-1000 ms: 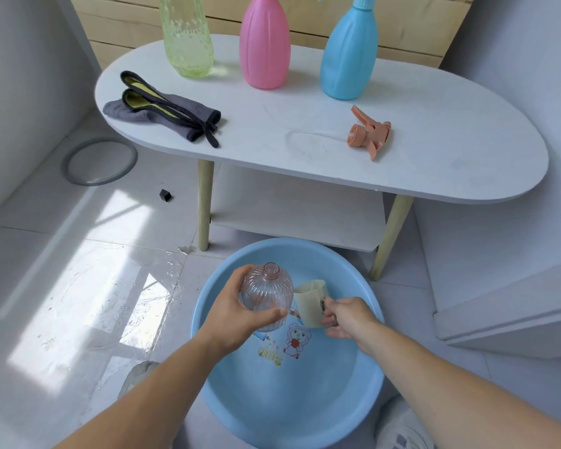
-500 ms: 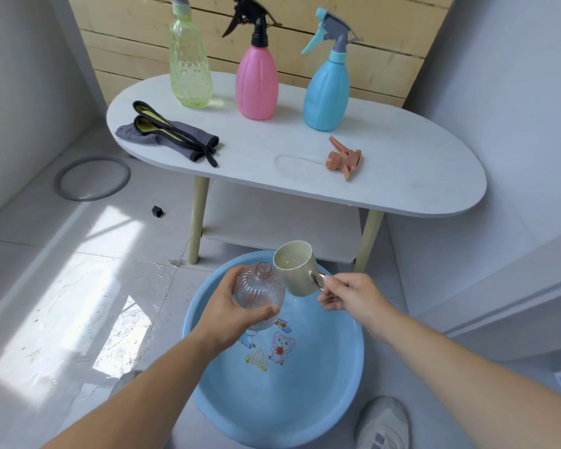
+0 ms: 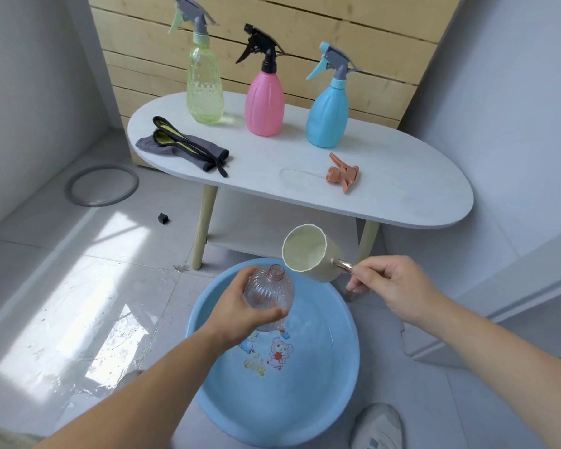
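Pouring is the step in hand: the left hand (image 3: 237,314) wraps fingers and thumb round the clear bottle (image 3: 269,294), holding it over the blue basin (image 3: 272,403) with its open neck up. The right hand (image 3: 392,286) pinches the handle of the cream cup (image 3: 308,254), which is tipped with its rim just above and beside that neck. A good pour wants the cup's lip right over the narrow opening, a slow tilt, and the bottle steady above the basin so spills fall back in. Against a second ago, the cup is up out of the basin, higher than the bottle, mouth turned toward it
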### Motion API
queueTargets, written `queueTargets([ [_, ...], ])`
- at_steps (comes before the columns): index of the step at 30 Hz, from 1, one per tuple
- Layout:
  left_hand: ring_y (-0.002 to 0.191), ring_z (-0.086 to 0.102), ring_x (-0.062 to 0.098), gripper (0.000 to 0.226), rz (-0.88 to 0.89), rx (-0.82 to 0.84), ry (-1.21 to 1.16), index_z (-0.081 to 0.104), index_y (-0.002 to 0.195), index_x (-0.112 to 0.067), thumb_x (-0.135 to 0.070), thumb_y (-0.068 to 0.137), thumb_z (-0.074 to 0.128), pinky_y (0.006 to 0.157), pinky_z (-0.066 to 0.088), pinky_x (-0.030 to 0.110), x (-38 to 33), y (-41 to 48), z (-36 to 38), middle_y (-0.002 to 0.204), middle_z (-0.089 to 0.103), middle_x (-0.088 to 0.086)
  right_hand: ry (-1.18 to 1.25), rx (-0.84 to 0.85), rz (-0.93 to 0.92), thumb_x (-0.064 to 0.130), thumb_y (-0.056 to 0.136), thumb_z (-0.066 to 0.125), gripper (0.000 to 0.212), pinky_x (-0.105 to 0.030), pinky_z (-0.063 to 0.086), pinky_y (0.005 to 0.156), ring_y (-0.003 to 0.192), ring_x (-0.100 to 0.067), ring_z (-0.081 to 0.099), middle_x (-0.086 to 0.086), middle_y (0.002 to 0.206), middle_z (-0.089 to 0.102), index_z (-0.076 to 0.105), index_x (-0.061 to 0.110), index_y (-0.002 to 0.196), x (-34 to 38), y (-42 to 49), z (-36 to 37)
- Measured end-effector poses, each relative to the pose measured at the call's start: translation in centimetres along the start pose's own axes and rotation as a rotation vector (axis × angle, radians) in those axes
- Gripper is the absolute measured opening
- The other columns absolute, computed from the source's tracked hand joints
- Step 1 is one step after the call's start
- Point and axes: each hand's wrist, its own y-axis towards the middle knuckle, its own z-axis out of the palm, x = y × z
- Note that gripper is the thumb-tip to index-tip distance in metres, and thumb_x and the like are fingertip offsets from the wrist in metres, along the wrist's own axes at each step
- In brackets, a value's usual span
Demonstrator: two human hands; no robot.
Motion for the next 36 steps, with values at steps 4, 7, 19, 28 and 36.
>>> queueTargets([
  [4, 0.122, 0.06, 0.003, 0.099, 0.007, 0.01, -0.001, 0.051, 0.14, -0.04, -0.05, 0.052, 0.094, 0.107, 0.051, 0.033, -0.3, -0.1, 0.1, 0.134, 0.063, -0.016, -0.068, -0.004, -0.048, 0.021, 0.096, 0.061, 0.028, -0.047, 0.051, 0.085, 0.081, -0.026, 0.068, 0.0, 0.076, 0.074, 0.074, 0.025, 0.072, 0.3, -0.2, 0.4],
  [7, 0.12, 0.061, 0.002, 0.097, 0.01, 0.008, -0.008, 0.053, 0.137, -0.04, -0.05, 0.05, 0.093, 0.104, 0.052, 0.03, -0.4, -0.1, 0.1, 0.131, 0.064, -0.017, -0.067, -0.023, -0.078, 0.039, 0.09, 0.061, 0.024, -0.042, 0.049, 0.074, 0.081, -0.038, 0.061, -0.008, 0.075, 0.072, 0.074, 0.03, 0.072, 0.3, -0.2, 0.7],
  [19, 0.118, 0.062, 0.003, 0.095, 0.003, 0.003, -0.012, 0.053, 0.136, -0.042, -0.049, 0.051, 0.094, 0.1, 0.054, 0.029, -0.2, 0.2, 0.1, 0.129, 0.064, -0.018, -0.126, -0.045, -0.146, 0.027, 0.094, 0.064, 0.023, -0.036, 0.045, 0.069, 0.075, -0.031, 0.059, -0.001, 0.074, 0.071, 0.074, 0.026, 0.073, 0.5, -0.1, 0.6],
  [28, 0.123, 0.061, 0.008, 0.099, 0.0, -0.01, 0.005, 0.052, 0.138, -0.041, -0.055, 0.049, 0.093, 0.11, 0.051, 0.04, -0.1, 0.3, 0.2, 0.132, 0.063, -0.017, -0.148, -0.069, -0.184, 0.017, 0.093, 0.065, 0.02, -0.014, 0.042, 0.067, 0.072, -0.007, 0.061, 0.012, 0.076, 0.071, 0.075, 0.021, 0.076, 1.2, -0.2, 0.4],
  [36, 0.122, 0.06, 0.008, 0.098, -0.004, -0.016, 0.004, 0.053, 0.137, -0.04, -0.054, 0.048, 0.093, 0.109, 0.052, 0.041, 0.0, 0.2, 0.3, 0.133, 0.062, -0.015, -0.183, -0.061, -0.252, 0.017, 0.092, 0.066, 0.024, -0.014, 0.041, 0.068, 0.075, -0.011, 0.061, 0.011, 0.077, 0.069, 0.072, 0.032, 0.074, 1.2, 0.1, 0.1],
])
